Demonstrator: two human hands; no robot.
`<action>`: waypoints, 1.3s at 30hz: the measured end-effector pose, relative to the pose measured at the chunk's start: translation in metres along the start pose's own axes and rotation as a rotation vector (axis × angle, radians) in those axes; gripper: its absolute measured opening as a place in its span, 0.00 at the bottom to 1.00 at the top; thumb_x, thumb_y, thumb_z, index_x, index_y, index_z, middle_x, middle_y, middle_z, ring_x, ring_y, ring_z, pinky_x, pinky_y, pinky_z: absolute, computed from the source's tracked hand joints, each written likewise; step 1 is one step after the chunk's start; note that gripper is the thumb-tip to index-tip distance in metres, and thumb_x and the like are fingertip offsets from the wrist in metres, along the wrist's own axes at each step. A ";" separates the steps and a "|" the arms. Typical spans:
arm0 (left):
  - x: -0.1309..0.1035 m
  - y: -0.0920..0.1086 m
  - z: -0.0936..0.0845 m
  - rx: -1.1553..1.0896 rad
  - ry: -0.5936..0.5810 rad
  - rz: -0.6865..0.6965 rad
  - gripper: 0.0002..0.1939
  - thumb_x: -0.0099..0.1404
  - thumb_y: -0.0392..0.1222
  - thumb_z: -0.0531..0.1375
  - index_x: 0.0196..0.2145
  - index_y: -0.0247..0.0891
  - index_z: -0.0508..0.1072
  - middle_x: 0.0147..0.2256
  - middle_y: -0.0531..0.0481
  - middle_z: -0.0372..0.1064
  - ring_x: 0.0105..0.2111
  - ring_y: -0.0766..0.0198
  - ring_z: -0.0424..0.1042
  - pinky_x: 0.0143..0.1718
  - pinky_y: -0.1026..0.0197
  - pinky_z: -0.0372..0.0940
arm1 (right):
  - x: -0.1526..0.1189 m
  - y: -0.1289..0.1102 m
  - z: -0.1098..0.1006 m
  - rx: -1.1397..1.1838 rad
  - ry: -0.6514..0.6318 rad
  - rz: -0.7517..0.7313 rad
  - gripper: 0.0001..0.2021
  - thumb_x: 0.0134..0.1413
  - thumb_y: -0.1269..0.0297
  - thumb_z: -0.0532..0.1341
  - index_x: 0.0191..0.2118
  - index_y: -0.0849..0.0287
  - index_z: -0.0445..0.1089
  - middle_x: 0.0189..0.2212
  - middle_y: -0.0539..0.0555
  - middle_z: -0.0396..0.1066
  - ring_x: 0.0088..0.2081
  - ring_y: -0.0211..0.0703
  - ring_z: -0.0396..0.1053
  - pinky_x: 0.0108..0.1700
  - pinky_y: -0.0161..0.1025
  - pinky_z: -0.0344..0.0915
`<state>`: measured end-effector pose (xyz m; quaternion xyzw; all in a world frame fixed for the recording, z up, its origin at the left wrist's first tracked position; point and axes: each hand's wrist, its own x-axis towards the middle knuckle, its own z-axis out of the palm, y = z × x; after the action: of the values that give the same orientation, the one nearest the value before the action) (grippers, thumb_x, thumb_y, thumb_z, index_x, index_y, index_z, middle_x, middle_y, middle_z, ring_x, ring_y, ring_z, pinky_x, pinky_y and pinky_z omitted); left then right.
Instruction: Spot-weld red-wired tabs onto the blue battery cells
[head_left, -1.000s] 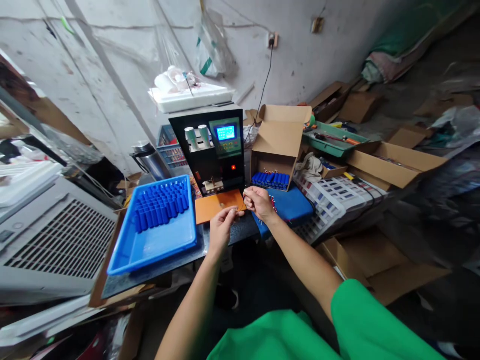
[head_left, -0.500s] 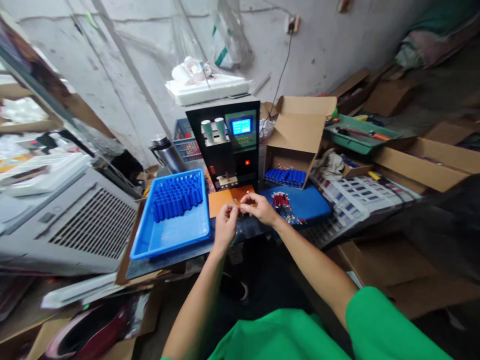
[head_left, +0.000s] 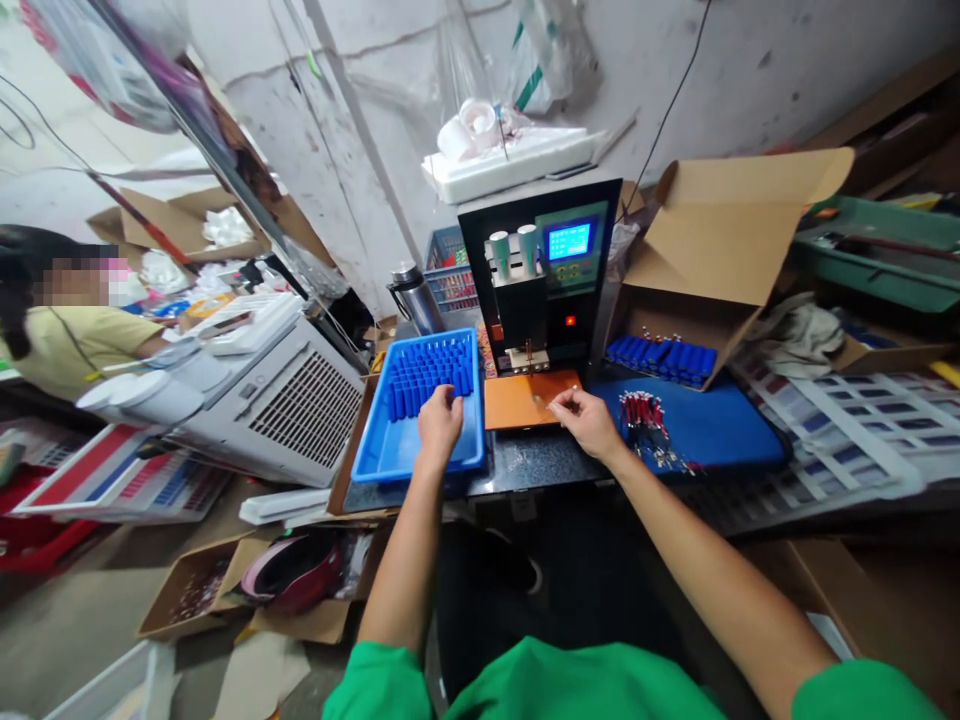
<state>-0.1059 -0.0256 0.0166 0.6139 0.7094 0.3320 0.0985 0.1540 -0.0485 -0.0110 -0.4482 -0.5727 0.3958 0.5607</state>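
Note:
My left hand (head_left: pixel 440 425) is over the blue tray (head_left: pixel 367 462), at the near right edge of rows of upright blue cylinders (head_left: pixel 427 365) that look like battery cells. Its fingers are curled and partly hidden, so any hold is unclear. My right hand (head_left: pixel 589 422) is closed in a pinch at the right edge of the orange plate (head_left: pixel 510 402); what it pinches is too small to make out. Behind the plate stands a black machine (head_left: pixel 577 350) with a lit blue screen (head_left: pixel 568 241) and two metal pins above the plate.
On the right, a blue mat (head_left: pixel 720 435) bears red wire leads (head_left: pixel 643 412) with white ends. An open cardboard box (head_left: pixel 705 250) holds more blue cylinders. A steel flask (head_left: pixel 418 302) stands behind the tray. At far left is another person (head_left: pixel 67 345), beside a grey slatted unit (head_left: pixel 300 395).
My hands, together over the orange plate before, are now apart. My left hand has moved left to the blue tray; my right stays by the plate. The view has swung left.

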 end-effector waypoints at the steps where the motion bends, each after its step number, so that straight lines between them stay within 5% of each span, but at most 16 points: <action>1: 0.008 -0.009 -0.006 0.164 0.000 -0.036 0.16 0.66 0.40 0.59 0.52 0.38 0.72 0.44 0.38 0.75 0.45 0.50 0.76 0.46 0.52 0.67 | 0.000 0.003 -0.001 0.003 0.002 0.006 0.18 0.50 0.47 0.66 0.28 0.59 0.70 0.25 0.53 0.70 0.26 0.40 0.66 0.31 0.38 0.66; 4: 0.024 -0.026 -0.013 0.467 -0.079 -0.102 0.25 0.67 0.39 0.58 0.61 0.39 0.65 0.52 0.32 0.68 0.45 0.46 0.76 0.43 0.51 0.68 | -0.001 0.011 -0.002 0.018 -0.005 0.022 0.19 0.49 0.45 0.66 0.29 0.59 0.70 0.26 0.53 0.71 0.26 0.41 0.67 0.32 0.40 0.67; 7: 0.028 -0.029 -0.008 0.542 -0.143 -0.090 0.25 0.68 0.38 0.56 0.62 0.40 0.63 0.53 0.31 0.65 0.42 0.47 0.77 0.40 0.53 0.67 | 0.000 0.015 0.000 0.019 0.002 0.034 0.21 0.48 0.43 0.67 0.29 0.59 0.70 0.27 0.54 0.72 0.28 0.43 0.68 0.34 0.41 0.68; 16: 0.022 -0.033 -0.008 0.273 0.057 -0.043 0.10 0.63 0.33 0.59 0.44 0.38 0.69 0.38 0.41 0.72 0.38 0.52 0.74 0.38 0.56 0.65 | 0.003 0.017 0.000 0.102 0.025 0.084 0.21 0.46 0.43 0.68 0.28 0.58 0.69 0.25 0.52 0.70 0.25 0.41 0.67 0.30 0.40 0.67; 20: 0.015 -0.010 0.002 -0.220 0.174 0.082 0.09 0.60 0.38 0.64 0.38 0.40 0.68 0.32 0.51 0.70 0.32 0.62 0.71 0.37 0.61 0.65 | 0.005 0.015 -0.005 0.197 0.053 0.139 0.21 0.45 0.42 0.68 0.30 0.57 0.68 0.22 0.49 0.68 0.22 0.39 0.66 0.27 0.38 0.67; 24: 0.004 0.037 0.038 -0.586 0.036 0.229 0.13 0.60 0.44 0.64 0.42 0.40 0.69 0.37 0.50 0.72 0.35 0.64 0.72 0.38 0.62 0.67 | 0.007 0.013 -0.013 0.247 0.128 0.154 0.21 0.46 0.44 0.68 0.30 0.57 0.67 0.20 0.47 0.66 0.21 0.37 0.66 0.25 0.36 0.67; 29: 0.001 0.075 0.077 -0.628 -0.103 0.211 0.13 0.58 0.43 0.64 0.41 0.38 0.73 0.33 0.50 0.73 0.31 0.65 0.71 0.34 0.62 0.67 | 0.006 0.013 -0.026 0.240 0.151 0.141 0.20 0.46 0.45 0.68 0.29 0.57 0.67 0.21 0.46 0.65 0.21 0.35 0.64 0.24 0.35 0.67; 39: -0.001 0.073 0.089 -0.597 -0.201 0.165 0.14 0.61 0.50 0.63 0.37 0.36 0.75 0.30 0.48 0.74 0.29 0.64 0.72 0.32 0.63 0.67 | 0.028 0.011 -0.020 0.162 0.128 0.131 0.18 0.47 0.46 0.66 0.29 0.57 0.67 0.23 0.50 0.69 0.26 0.40 0.67 0.29 0.37 0.69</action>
<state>0.0018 0.0065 -0.0078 0.6432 0.5151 0.4699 0.3164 0.1756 -0.0201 -0.0122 -0.4621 -0.4715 0.4470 0.6035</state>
